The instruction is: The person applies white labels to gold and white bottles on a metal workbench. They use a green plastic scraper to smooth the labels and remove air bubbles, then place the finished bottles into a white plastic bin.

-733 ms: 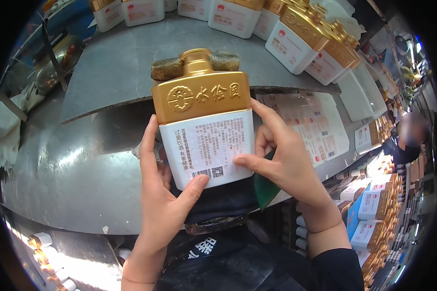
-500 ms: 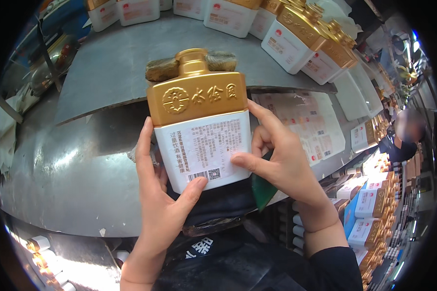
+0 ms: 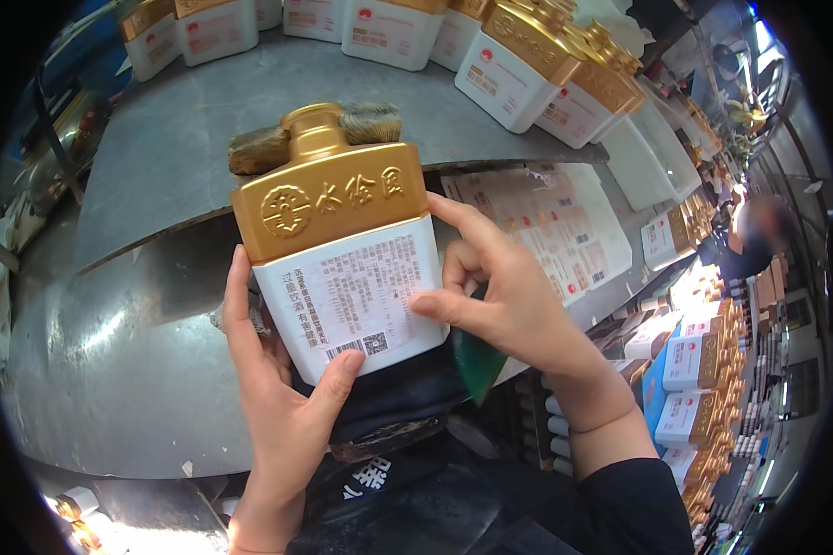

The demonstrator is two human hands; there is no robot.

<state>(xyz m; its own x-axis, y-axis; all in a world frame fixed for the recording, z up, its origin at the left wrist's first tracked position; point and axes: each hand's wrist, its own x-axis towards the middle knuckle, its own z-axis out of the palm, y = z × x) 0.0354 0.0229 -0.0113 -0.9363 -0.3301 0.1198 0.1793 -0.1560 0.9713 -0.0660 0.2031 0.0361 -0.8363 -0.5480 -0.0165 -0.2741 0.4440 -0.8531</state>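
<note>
Glare streaks the table (image 3: 148, 398); the lower left burns white; fisheye edges curve into black; the bottle (image 3: 338, 254) looks sharp.

Bottle (image 3: 342, 236): back hidden from where I stand; fine print on its label (image 3: 356, 291) too small to read. Left hand (image 3: 282, 393): some fingertips lost behind bottle. Right hand (image 3: 500, 296): some fingertips curled out of sight. Wood (image 3: 370, 123) passes behind the neck; one piece or two, cannot tell. Far-left bottles (image 3: 217, 32): tops cut off. Co-worker (image 3: 764, 227), far right: head blurred.
</note>
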